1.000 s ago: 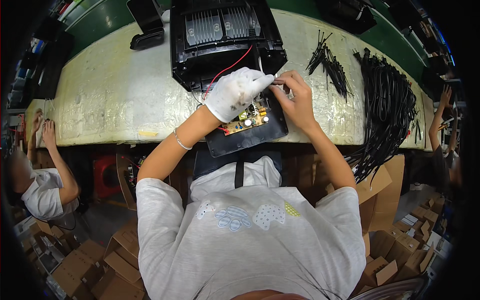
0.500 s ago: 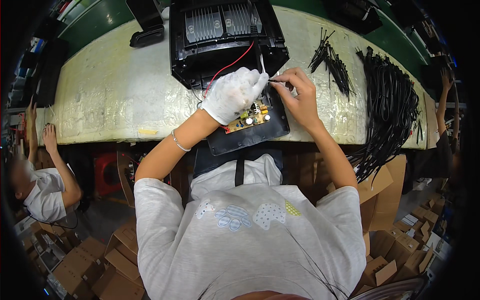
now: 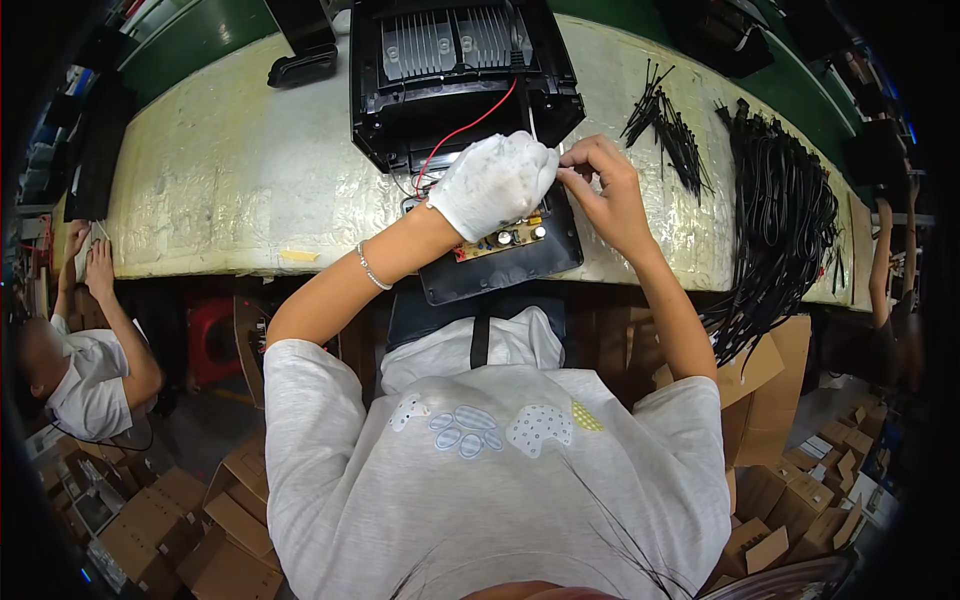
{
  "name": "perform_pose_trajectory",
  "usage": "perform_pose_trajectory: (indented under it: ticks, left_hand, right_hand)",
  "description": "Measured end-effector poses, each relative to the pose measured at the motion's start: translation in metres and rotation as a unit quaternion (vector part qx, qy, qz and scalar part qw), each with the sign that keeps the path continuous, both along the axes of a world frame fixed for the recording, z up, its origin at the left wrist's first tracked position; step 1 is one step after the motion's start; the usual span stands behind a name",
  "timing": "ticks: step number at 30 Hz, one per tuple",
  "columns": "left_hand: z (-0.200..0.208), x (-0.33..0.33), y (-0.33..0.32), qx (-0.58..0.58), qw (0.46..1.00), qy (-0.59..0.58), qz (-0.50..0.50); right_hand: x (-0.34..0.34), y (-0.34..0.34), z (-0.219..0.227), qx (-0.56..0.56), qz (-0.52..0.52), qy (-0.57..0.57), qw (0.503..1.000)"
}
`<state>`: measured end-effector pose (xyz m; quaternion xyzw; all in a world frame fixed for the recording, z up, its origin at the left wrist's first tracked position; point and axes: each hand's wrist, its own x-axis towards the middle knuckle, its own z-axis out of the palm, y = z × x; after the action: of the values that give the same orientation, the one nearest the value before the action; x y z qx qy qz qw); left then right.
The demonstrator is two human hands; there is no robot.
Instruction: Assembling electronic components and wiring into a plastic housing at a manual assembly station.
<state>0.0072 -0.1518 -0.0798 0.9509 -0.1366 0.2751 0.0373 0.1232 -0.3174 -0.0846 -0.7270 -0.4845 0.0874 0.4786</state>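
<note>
My left hand [image 3: 495, 185], in a white glove, is closed with its fingers curled over the wiring above a circuit board [image 3: 520, 236]. What lies inside its grip is hidden. My bare right hand [image 3: 612, 195] meets the glove's fingertips in a pinch; whatever it holds is too small to make out. The board rests on a flat black panel [image 3: 510, 272] at the table's near edge. Beyond it stands an opened black housing [image 3: 365, 100] with a finned metal heat sink [image 3: 425, 50]. A red wire [image 3: 455, 130] curves from the housing down beside the glove.
To the right lie thin black cable ties [image 3: 668, 130] and a big heap of black cords [image 3: 780, 200] drooping over the table edge. A black stand-like part [image 3: 302, 66] sits at the far left. Cardboard boxes [image 3: 745, 380] are below. Another person [image 3: 100, 370] works at left.
Both hands have shifted slightly right, and the gloved fingers have curled in more. The thin black piece seen between the fingertips before is now hidden. The person at left has brought both hands together.
</note>
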Motion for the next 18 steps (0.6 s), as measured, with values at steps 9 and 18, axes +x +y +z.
perform_pose_trajectory:
  ticks: [9,18]
  left_hand:
    - [0.003,0.003,0.002,-0.226,0.973,-0.004,-0.052]
    - [0.000,0.018,0.017,-0.095,0.988,0.004,-0.123]
  right_hand:
    - [0.006,-0.005,-0.006,0.013,0.027,0.235,0.971]
    - [0.011,-0.009,0.006,-0.029,0.003,0.090,0.996]
